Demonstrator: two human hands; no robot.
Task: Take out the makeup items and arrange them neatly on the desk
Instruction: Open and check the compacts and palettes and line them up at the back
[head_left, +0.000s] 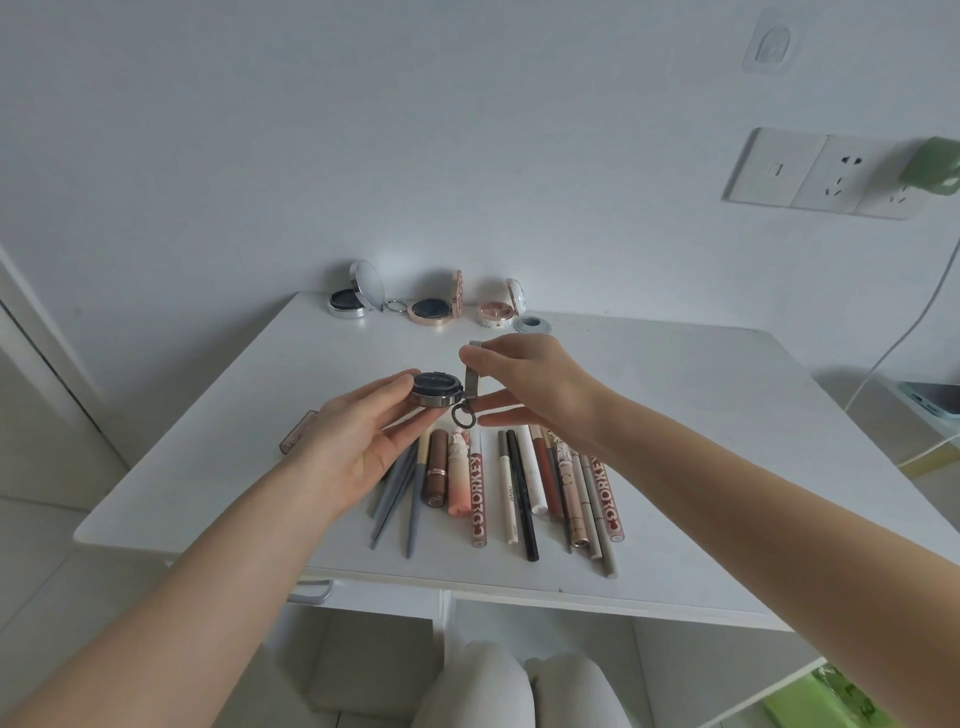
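Above the smooth white surface (675, 415), the left hand (358, 441) cradles a round metal compact (435, 391); the right hand's (524, 379) grip pinches its hinged lid (471, 371).

Desk (701, 415) right side bare; pencil row (498, 488) blocks front, compacts (426, 306) back edge.

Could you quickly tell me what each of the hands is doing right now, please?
Left hand: closed on the base of the dark compact.
Right hand: pinching that compact's raised lid.
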